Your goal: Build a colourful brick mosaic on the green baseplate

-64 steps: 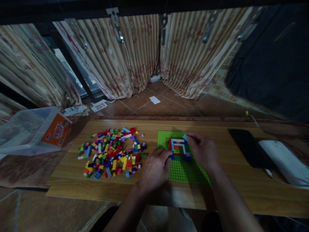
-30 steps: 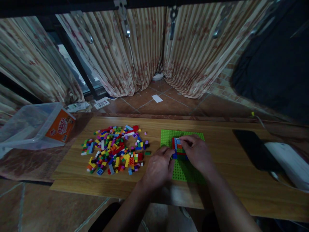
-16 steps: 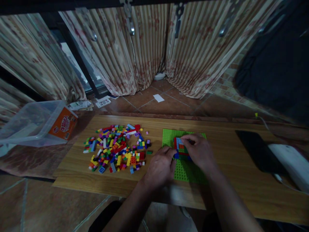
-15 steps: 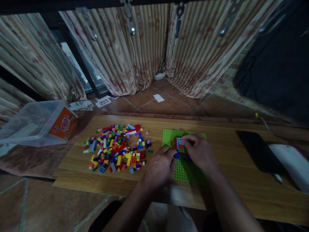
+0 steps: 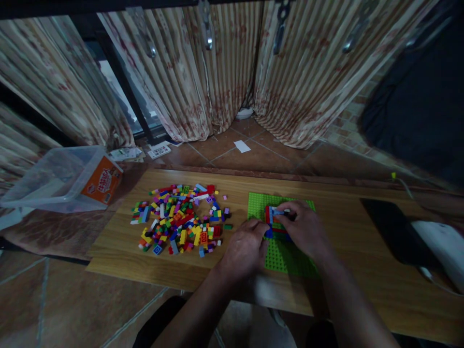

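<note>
A wooden bench (image 5: 344, 227) is shown, its long axis running left to right. Beyond its left end a clear plastic box (image 5: 61, 176) is seen, and loose coloured bricks (image 5: 181, 217) are scattered over the bench's left half. A green baseplate (image 5: 286, 258) is laid flat right of centre, its edges square with the bench's. The left hand (image 5: 246, 249) is curled at the near-left corner of a small multicoloured brick build (image 5: 275, 228) seated on the baseplate's far half; whether its grip is closed cannot be told. The right hand (image 5: 308, 232) has its grip pinched shut on a pale-blue brick (image 5: 278, 211) at the build's far edge, long axis lying left to right.
</note>
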Demonstrator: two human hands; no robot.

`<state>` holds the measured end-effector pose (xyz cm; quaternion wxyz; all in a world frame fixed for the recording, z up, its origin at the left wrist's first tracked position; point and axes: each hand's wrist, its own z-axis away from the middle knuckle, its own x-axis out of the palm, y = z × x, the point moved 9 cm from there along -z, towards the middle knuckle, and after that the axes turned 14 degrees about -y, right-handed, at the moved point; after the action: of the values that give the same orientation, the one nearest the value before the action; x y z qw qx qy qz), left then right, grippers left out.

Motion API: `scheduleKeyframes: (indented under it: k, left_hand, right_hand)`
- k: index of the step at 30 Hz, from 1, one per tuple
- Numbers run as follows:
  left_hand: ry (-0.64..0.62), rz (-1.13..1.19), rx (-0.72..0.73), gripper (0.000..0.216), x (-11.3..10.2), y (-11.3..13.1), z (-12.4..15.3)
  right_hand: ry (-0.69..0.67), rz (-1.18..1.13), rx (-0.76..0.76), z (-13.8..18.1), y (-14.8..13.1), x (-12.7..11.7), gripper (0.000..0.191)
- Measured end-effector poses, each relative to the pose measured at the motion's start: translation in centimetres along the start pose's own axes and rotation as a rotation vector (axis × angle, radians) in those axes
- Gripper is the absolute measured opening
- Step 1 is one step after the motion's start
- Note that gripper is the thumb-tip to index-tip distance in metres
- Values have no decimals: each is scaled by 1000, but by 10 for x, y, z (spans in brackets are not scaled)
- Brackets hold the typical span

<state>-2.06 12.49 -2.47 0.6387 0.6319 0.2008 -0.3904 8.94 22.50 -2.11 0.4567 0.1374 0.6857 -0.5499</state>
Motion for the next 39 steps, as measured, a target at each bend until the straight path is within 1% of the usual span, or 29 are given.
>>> scheduleKeyframes:
  k: [6,9,12,18,26,31,36,39]
  left_hand:
    - [-1,-6,10,26,0,1,2]
    - [2,-8,10,26,1,0,2]
    - [10,-7,16,26,1,0,2]
    - [6,-12,14,29,0,1,3]
    - [7,-18,5,29,1,0,2]
    - [5,-15,6,30,0,1,3]
    - [1,-12,9,29,1,1,3]
    - [8,-5,8,28,2,0,3]
  right_hand:
    - [6,31,15,0,3,0,19]
    - [-3,41,-18,0,2,-1,19]
    - [-3,20,-57,0,0,-2,20]
    - [41,-27,-55,-1,1,-3,22]
    - [67,-96,-14,-1,7,-2,21]
    - [78,-72,14,-3,5,-2,24]
    - [85,-76,85,-6,13,1,30]
    - [67,-89,66,-7,15,5,33]
